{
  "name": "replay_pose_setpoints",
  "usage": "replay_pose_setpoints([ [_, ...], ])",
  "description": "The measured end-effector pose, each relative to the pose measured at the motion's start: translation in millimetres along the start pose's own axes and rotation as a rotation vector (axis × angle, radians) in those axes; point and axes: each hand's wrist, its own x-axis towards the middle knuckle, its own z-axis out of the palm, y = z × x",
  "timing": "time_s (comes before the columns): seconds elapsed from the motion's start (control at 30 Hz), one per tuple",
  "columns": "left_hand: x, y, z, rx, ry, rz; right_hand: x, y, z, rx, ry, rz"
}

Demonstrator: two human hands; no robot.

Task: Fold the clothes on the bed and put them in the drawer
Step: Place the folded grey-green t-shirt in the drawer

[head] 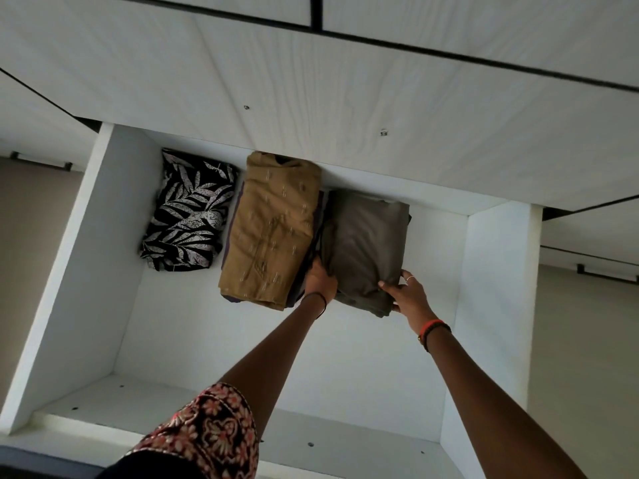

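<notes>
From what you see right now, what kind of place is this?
Probably a bedroom wardrobe or clothes cupboard. An open white drawer holds folded clothes, white wood-grain cabinet fronts stand above it, and the left hand and right hand hold a folded grey garment inside.

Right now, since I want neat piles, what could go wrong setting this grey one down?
The left hand is wedged between the grey garment and the tan pile; pulling it out may drag that pile askew. The right hand pinches only the grey garment's near corner, so folds may slip open.
</notes>
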Motion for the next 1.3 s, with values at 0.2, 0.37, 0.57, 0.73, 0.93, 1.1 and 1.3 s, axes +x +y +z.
replay_pose_setpoints([
  [0.2,-33.6,1.9,-5.3,0.075,0.009,-0.002,-19.1,-5.5,5.9,-0.207,0.146,-0.002],
  [0.37,-91.1,7.7,-33.1,-0.196,0.006,-0.023,-69.6,-18.3,7.1,-0.307,0.183,-0.063],
  [0.57,-172.8,-2.1,-83.9,-0.236,0.041,0.080,-147.4,-38.5,20.5,-0.391,0.082,-0.113],
  [0.73,-238.6,-31.6,-129.1,-0.451,0.192,-0.008,-212.5,-65.4,54.5,-0.501,-0.068,-0.200],
  [0.93,-322.7,-73.0,-194.3,-0.681,0.446,-0.048,-272.0,-91.2,109.9,-0.598,-0.191,-0.353],
  [1.1,-397.1,-125.3,-238.3,-0.825,0.663,-0.129,-340.1,-105.7,166.6,-0.670,-0.373,-0.448],
  [1.3,-481.8,-201.5,-269.7,-0.873,0.864,-0.187,-391.4,-87.1,242.8,-0.853,-0.428,-0.602],
])
